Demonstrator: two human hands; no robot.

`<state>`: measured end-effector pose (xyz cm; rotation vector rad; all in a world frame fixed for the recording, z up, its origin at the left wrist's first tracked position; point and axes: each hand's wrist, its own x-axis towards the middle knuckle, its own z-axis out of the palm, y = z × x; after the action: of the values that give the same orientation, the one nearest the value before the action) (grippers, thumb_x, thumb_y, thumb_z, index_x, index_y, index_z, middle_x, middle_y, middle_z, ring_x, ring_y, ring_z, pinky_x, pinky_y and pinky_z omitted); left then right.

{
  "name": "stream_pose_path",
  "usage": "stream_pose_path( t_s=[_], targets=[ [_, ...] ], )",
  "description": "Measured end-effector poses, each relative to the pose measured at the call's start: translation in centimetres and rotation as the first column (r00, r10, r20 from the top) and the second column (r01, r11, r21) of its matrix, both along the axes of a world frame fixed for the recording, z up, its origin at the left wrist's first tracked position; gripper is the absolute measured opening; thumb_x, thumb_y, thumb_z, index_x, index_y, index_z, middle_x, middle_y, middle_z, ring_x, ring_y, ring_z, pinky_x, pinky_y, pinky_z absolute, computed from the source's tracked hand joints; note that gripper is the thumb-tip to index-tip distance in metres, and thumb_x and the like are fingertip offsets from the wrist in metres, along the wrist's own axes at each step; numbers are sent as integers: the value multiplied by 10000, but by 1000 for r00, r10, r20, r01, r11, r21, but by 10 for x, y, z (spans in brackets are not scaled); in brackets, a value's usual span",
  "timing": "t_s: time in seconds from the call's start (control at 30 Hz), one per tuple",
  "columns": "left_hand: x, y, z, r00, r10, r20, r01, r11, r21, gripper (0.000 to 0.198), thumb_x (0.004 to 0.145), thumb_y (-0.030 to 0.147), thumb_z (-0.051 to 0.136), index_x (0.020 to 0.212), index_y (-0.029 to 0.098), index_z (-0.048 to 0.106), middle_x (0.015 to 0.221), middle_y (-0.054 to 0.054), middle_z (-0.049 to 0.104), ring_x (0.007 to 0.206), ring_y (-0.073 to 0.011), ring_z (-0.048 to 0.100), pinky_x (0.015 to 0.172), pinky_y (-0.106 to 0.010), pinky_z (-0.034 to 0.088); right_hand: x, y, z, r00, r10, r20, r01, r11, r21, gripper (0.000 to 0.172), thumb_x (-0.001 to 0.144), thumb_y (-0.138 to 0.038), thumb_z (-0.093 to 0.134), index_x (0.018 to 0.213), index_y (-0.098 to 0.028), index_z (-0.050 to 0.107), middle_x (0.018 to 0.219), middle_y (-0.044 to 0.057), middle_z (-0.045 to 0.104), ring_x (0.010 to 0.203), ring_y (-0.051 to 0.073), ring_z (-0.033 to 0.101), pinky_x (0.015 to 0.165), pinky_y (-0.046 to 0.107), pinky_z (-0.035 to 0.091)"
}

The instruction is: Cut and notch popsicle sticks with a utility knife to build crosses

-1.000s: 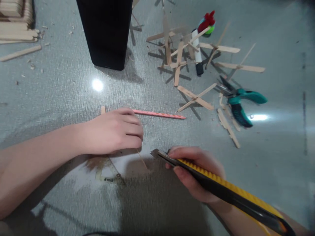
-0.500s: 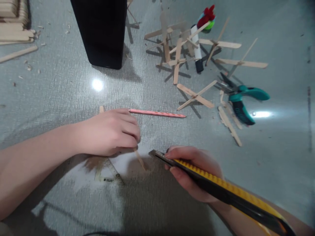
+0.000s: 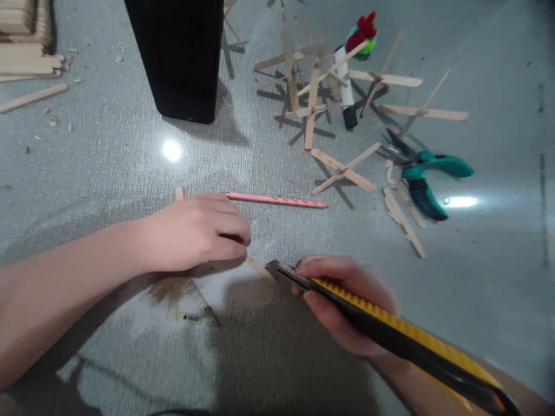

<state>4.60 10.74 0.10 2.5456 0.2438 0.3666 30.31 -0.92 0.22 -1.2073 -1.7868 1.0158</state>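
Moved: slim pale wooden stick [image 3: 261,271], swung rightward, bringing its free end just beside the blade [image 3: 273,267] of the yellow-and-black utility knife [image 3: 390,330]. Right hand [image 3: 367,281]: clasped round knife. Left hand [image 3: 199,234]: pinching stick. Beyond: slender pink pencil [image 3: 277,200].

The left hand [image 3: 203,234] hides 1 end of the stick [image 3: 262,271]; print [image 3: 191,318] on the ruler [image 3: 198,297] is too small to read.

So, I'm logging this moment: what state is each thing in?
Knife: blade out, in right hand
Short stick: in left hand, partly hidden
Pliers: handles spread, unheld
Pencil: lying flat
Marker: lying among crossed sticks
Ruler: lying flat
Stick pile: stacked
Black object: cannot tell
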Motion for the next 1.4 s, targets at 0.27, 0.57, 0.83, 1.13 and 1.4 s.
stream_pose_path(
  t_s=[0.27,0.57,0.83,1.13,1.4],
  targets=[
    [3,-3,-6,1000,18,-5,-18,998,63,275,981,116,506,888,200,750,922,-54,722,828,-168,627,853,-340,485,-14,13,4,973,142,183,-165,979,118,262,851,-119,584,1073,-258,593,700,-14,696,556,140,672,520,230,556],
    [4,-4,-7,1000,14,-4,-14,998,54,315,1000,147,484,845,197,754,925,-48,718,844,-173,625,854,-339,478,-13,14,2,955,205,213,-233,965,116,300,875,-110,545,1130,-263,573,667,-26,644,541,143,626,488,253,513],
    [4,-4,-9,1000,29,2,-29,997,69,290,972,126,521,803,200,745,897,-40,710,827,-175,622,842,-342,484,-14,11,2,959,204,198,-229,968,108,318,865,-98,571,1138,-258,601,713,-13,654,565,155,656,488,253,532],
    [8,-12,1,998,-15,-60,26,983,184,418,1012,135,401,701,170,678,781,-43,655,752,-181,588,737,-343,465,-18,3,6,916,199,348,-272,946,175,343,901,-94,565,1200,-259,594,817,16,753,657,179,716,629,303,626],
    [11,-9,-2,992,-3,-124,5,1000,15,382,999,171,462,690,172,687,837,-66,669,775,-194,575,717,-327,466,-16,-1,10,895,265,358,-330,934,134,293,916,-78,550,1163,-224,612,711,-4,735,646,180,725,633,288,632]
  ],
)
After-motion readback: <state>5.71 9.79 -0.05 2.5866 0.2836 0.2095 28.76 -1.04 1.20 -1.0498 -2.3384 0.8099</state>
